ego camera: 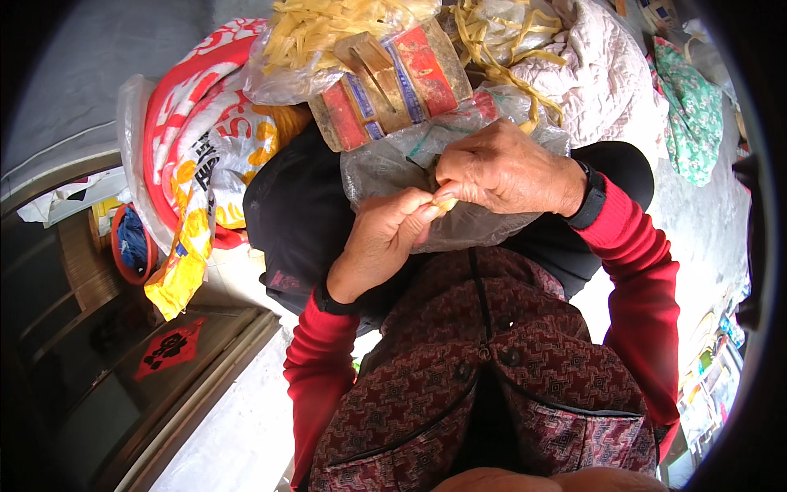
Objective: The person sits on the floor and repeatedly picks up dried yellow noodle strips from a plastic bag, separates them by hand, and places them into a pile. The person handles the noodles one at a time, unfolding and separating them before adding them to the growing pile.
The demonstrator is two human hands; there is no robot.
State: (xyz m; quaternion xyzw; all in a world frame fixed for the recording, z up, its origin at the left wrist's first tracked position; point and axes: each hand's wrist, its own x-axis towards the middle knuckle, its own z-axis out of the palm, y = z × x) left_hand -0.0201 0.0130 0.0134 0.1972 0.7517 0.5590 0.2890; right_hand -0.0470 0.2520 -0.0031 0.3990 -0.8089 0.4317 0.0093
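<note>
My left hand (387, 237) and my right hand (504, 169) meet over my lap, fingertips almost touching. Between them they pinch a small pale-yellow piece (447, 205) of what looks like plant strip. A dark thin bit shows by the right fingers; its kind is unclear. Under both hands a clear plastic bag (381, 169) lies across my knees. Just beyond, a worn wooden board (452, 58) with red and blue tape carries a slotted wooden block (363, 55). Yellow dried strips (320, 24) fill a plastic bag behind the board.
More yellow strips (486, 49) hang at the upper right beside a pale quilted cloth (596, 80). A green floral cloth (688, 111) lies farther right. Left are a red-and-white bundle (166, 123), a yellow printed bag (190, 264) and a red-rimmed bucket (115, 246) near a dark wooden door frame (203, 381).
</note>
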